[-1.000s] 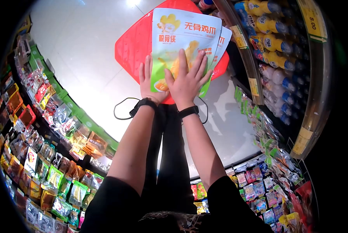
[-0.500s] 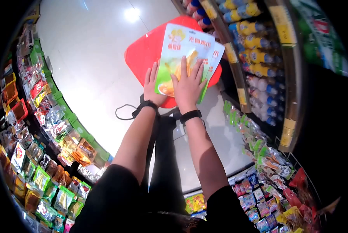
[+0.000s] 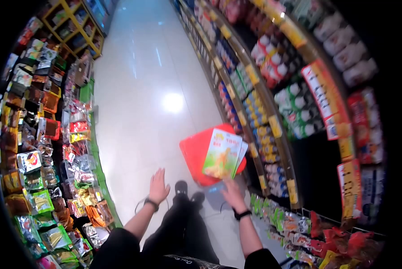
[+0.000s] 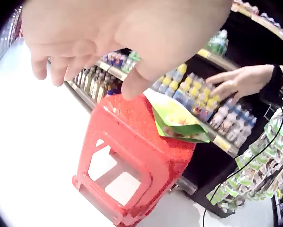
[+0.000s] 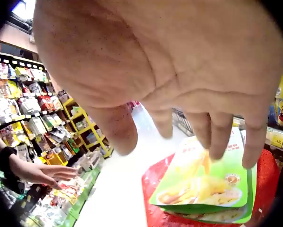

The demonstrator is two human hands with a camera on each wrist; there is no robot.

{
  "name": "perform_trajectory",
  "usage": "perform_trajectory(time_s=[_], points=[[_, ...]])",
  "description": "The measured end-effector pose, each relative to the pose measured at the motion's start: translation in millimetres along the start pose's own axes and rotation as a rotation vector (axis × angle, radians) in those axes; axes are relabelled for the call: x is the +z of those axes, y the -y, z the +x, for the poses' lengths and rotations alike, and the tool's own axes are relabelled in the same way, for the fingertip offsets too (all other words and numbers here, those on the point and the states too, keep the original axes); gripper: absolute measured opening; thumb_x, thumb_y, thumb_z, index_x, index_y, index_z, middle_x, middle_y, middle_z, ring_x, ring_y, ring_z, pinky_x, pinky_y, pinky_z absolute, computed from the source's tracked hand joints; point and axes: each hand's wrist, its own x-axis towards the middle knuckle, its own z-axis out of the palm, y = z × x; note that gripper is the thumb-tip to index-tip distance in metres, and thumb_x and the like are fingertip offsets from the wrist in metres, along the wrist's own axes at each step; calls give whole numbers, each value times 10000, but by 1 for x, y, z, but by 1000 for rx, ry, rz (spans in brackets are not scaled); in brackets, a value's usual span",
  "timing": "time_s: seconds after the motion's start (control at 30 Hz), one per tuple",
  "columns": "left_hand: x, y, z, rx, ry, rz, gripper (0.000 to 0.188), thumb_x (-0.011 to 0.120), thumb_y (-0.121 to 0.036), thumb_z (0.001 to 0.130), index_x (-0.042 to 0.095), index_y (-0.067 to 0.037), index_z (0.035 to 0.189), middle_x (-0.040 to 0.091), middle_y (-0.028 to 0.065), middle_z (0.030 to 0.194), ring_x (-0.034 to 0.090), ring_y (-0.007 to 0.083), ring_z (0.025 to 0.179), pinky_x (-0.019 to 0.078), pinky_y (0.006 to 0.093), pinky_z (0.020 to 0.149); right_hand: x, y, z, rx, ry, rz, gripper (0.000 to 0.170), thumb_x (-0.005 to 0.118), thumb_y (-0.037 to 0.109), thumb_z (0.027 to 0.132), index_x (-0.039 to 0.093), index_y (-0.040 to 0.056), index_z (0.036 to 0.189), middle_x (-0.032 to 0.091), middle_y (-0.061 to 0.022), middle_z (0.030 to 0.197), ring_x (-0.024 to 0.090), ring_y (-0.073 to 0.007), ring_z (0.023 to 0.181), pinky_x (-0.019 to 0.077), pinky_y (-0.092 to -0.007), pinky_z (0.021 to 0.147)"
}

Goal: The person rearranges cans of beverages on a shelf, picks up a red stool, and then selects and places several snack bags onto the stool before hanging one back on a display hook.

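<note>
- Change, hands: in the earlier head frames both hands lay on the packets; at this moment both had lifted clear and stood apart from each other.
- Change, view: the red stool appeared lower and smaller in the head view, and more of the pale, glossy floor (image 3: 142, 89) showed.
- Packets: the flat white-and-green front packet (image 3: 222, 154), printed with a yellow food picture, lay face up on the red plastic stool (image 3: 192, 150). A matching rear packet (image 3: 242, 154) lay beneath it, its right edge projecting. This offset stack matched the earlier frames.
- Left hand (image 3: 159, 186): positioned to the left of the stool, well apart from the packets. Fingers were extended, clamped on nothing.
- Right hand (image 3: 233, 196): fingers extended and slightly apart. In the head view the fingertips appeared just beside the front packet's lower edge; the left wrist view showed a gap between hand and packets.
- Surroundings: stocked bottle shelves (image 3: 263, 134) stood beside the stool on its right; bagged-goods shelving (image 3: 39, 166) lined the left side.
</note>
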Motion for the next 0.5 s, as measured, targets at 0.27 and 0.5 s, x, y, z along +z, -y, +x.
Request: perform_trajectory(time_s=[0.27, 0.5], points=[[-147, -28, -166, -67, -314, -202, 696, 664, -171, 781, 348, 43, 1363, 442, 253, 1345, 424, 401, 1242, 340, 448, 1053, -65, 104, -138, -70, -285, 230, 176, 594, 154, 858, 669, 46, 975, 662, -157, 917, 630, -344, 873, 498, -401, 770], [-243, -77, -221, -119, -666, -343, 602, 647, -144, 789, 420, 19, 1323, 502, 229, 1284, 465, 389, 1195, 372, 437, 1016, -137, 178, -136, -429, -402, 88, 143, 609, 155, 833, 675, 65, 924, 651, -135, 825, 623, -324, 785, 482, -409, 708]])
